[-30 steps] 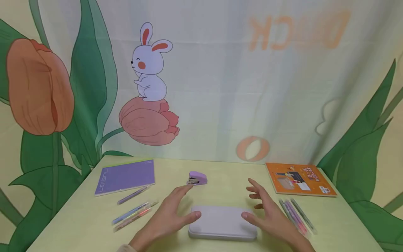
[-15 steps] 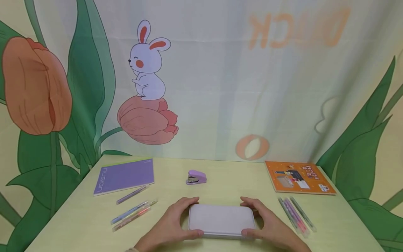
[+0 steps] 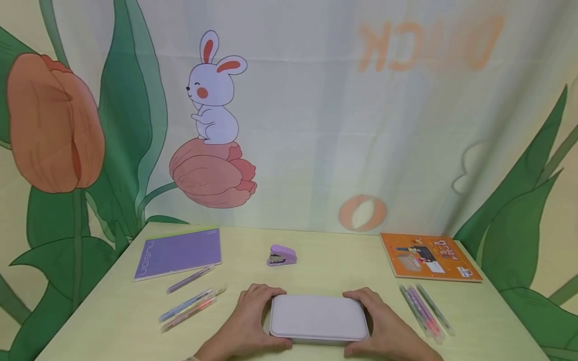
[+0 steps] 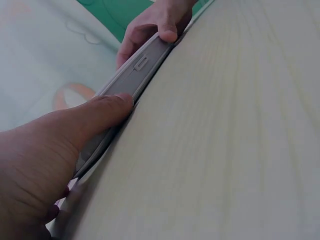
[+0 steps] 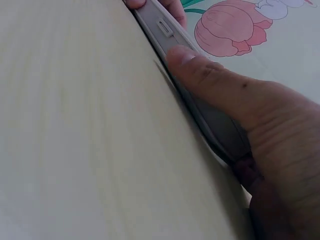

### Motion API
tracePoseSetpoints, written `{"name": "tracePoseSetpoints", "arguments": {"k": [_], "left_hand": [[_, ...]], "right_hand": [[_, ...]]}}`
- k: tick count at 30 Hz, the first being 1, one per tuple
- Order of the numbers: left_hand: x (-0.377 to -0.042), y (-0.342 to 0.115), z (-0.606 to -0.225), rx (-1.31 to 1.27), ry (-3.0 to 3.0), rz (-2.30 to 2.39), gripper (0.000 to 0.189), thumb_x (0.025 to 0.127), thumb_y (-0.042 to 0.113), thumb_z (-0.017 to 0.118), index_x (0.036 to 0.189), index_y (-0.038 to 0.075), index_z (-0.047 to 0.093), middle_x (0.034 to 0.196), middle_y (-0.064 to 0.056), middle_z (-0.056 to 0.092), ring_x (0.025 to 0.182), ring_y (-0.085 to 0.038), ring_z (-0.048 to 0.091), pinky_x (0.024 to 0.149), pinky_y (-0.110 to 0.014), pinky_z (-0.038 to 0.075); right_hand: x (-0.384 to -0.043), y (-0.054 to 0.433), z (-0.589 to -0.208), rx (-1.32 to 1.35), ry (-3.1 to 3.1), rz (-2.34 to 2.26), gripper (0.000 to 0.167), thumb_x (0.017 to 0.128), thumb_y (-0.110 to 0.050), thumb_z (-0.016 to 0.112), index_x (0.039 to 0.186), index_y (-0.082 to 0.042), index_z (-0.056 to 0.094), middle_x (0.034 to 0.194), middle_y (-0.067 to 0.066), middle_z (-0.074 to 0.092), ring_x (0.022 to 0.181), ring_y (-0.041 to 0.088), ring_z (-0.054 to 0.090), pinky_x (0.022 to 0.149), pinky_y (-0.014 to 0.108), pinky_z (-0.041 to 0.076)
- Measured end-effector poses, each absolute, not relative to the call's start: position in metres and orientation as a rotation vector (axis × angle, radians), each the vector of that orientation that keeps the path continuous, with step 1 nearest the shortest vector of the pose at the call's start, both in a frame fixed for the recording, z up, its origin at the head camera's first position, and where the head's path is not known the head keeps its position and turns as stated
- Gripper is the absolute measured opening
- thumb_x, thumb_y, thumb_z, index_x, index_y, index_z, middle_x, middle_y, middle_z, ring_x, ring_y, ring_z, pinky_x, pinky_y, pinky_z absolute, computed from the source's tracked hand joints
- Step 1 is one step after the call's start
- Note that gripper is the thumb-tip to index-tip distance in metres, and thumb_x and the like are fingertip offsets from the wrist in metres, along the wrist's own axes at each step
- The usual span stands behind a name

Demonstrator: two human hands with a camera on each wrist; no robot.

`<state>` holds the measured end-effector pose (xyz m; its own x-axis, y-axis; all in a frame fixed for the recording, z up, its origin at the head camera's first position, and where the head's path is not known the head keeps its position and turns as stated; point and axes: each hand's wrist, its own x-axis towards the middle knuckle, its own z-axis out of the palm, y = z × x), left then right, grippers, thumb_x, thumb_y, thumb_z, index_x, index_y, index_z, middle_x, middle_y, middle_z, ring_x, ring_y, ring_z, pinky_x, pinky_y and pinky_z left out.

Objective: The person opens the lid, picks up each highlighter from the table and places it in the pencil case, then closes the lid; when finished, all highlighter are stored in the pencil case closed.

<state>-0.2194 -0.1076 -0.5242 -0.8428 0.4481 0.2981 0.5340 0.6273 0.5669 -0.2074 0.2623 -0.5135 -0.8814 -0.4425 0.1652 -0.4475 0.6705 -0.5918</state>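
Note:
A pale grey, flat pencil case (image 3: pixel 318 317) with rounded corners lies closed near the front of the table. My left hand (image 3: pixel 248 321) grips its left end, fingers round the back corner and thumb on the front side. At the right end, my right hand (image 3: pixel 384 326) holds it the same way. The left wrist view shows the case's front side (image 4: pixel 127 82) with a small raised oblong tab, and my left thumb pressing there. In the right wrist view my right thumb presses the same side of the case (image 5: pixel 220 125). Most fingers behind the case are hidden.
Behind the case stands a lilac stapler (image 3: pixel 282 255). A purple notebook (image 3: pixel 180 253) and several pens (image 3: pixel 189 308) lie at left. An orange booklet (image 3: pixel 431 256) and more pens (image 3: pixel 424 308) lie at right. A printed curtain (image 3: pixel 307 125) hangs behind the table.
One second ago both hands hovered spread beside and over the pencil case. They have come down and in, and now grip its two ends. The pencil case has barely shifted.

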Motion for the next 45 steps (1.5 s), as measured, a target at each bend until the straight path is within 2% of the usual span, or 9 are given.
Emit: {"name": "tracePoseSetpoints", "arguments": {"k": [5, 8, 15, 22, 26, 31, 34, 39, 45], "left_hand": [[-0.218, -0.108, -0.523, -0.828, -2.722, -1.005, 0.091, 0.068, 0.072, 0.097, 0.14, 0.027, 0.064, 0.13, 0.017, 0.062, 0.125, -0.011, 0.05, 0.108, -0.05, 0.042], [-0.218, -0.108, -0.524, -0.832, -2.719, -1.028, 0.09, 0.068, 0.072, 0.097, 0.139, 0.027, 0.065, 0.129, 0.018, 0.062, 0.123, -0.009, 0.049, 0.106, -0.048, 0.042], [-0.22, -0.107, -0.524, -0.837, -2.698, -1.137, 0.087, 0.064, 0.064, 0.1, 0.137, 0.032, 0.064, 0.125, 0.02, 0.061, 0.118, -0.008, 0.047, 0.105, -0.044, 0.042], [-0.218, -0.104, -0.521, -0.75, -2.773, -1.109, 0.094, 0.06, 0.065, 0.102, 0.137, 0.027, 0.064, 0.125, 0.017, 0.061, 0.12, -0.011, 0.047, 0.106, -0.045, 0.045], [-0.216, -0.102, -0.519, -0.687, -2.809, -1.037, 0.1, 0.057, 0.07, 0.101, 0.135, 0.02, 0.062, 0.124, 0.012, 0.059, 0.122, -0.014, 0.048, 0.108, -0.047, 0.047], [-0.216, -0.099, -0.52, -0.632, -2.788, -1.037, 0.096, 0.057, 0.07, 0.102, 0.127, 0.018, 0.061, 0.114, 0.013, 0.056, 0.114, -0.013, 0.046, 0.104, -0.044, 0.047], [-0.217, -0.099, -0.521, -0.632, -2.757, -1.053, 0.093, 0.058, 0.068, 0.102, 0.126, 0.019, 0.062, 0.112, 0.014, 0.055, 0.113, -0.012, 0.046, 0.105, -0.044, 0.046], [-0.218, -0.102, -0.523, -0.663, -2.728, -1.061, 0.093, 0.058, 0.069, 0.102, 0.126, 0.02, 0.063, 0.112, 0.015, 0.058, 0.115, -0.011, 0.047, 0.108, -0.046, 0.044], [-0.217, -0.104, -0.525, -0.68, -2.725, -1.059, 0.093, 0.059, 0.072, 0.101, 0.127, 0.023, 0.063, 0.112, 0.016, 0.058, 0.116, -0.01, 0.048, 0.11, -0.047, 0.043]], "right_hand": [[-0.209, 0.261, -0.52, 0.728, -2.838, 0.938, 0.102, 0.065, -0.075, 0.097, 0.148, -0.027, 0.063, 0.139, -0.016, 0.061, 0.122, 0.008, 0.058, 0.105, 0.039, 0.056], [-0.21, 0.261, -0.52, 0.711, -2.84, 0.933, 0.094, 0.067, -0.076, 0.097, 0.145, -0.031, 0.066, 0.135, -0.018, 0.062, 0.118, 0.005, 0.058, 0.102, 0.038, 0.057], [-0.211, 0.265, -0.512, 0.717, -2.748, 1.364, 0.057, 0.092, -0.034, 0.093, 0.143, -0.021, 0.07, 0.132, -0.004, 0.071, 0.108, 0.008, 0.064, 0.093, 0.027, 0.055], [-0.213, 0.264, -0.506, 0.632, -2.737, 1.569, 0.038, 0.11, -0.026, 0.072, 0.146, -0.013, 0.07, 0.137, 0.007, 0.072, 0.108, 0.007, 0.068, 0.091, 0.025, 0.059], [-0.218, 0.267, -0.506, 0.509, -2.729, 1.659, 0.037, 0.12, -0.029, 0.052, 0.14, -0.006, 0.073, 0.134, 0.011, 0.074, 0.107, 0.008, 0.069, 0.092, 0.026, 0.057], [-0.223, 0.27, -0.508, 0.263, -2.707, 1.797, 0.057, 0.123, -0.038, 0.036, 0.127, 0.006, 0.073, 0.114, 0.012, 0.075, 0.099, 0.016, 0.068, 0.09, 0.028, 0.057], [-0.225, 0.27, -0.51, 0.142, -2.666, 1.845, 0.058, 0.123, -0.038, 0.039, 0.131, 0.009, 0.072, 0.115, 0.013, 0.076, 0.097, 0.018, 0.069, 0.087, 0.028, 0.059], [-0.227, 0.265, -0.513, -0.009, -2.604, 1.834, 0.039, 0.12, -0.024, 0.052, 0.136, 0.005, 0.074, 0.115, 0.01, 0.08, 0.096, 0.017, 0.072, 0.083, 0.027, 0.061], [-0.227, 0.259, -0.511, -0.159, -2.56, 1.79, 0.026, 0.114, -0.015, 0.064, 0.124, 0.002, 0.081, 0.104, 0.01, 0.082, 0.088, 0.02, 0.076, 0.077, 0.028, 0.064]]}}
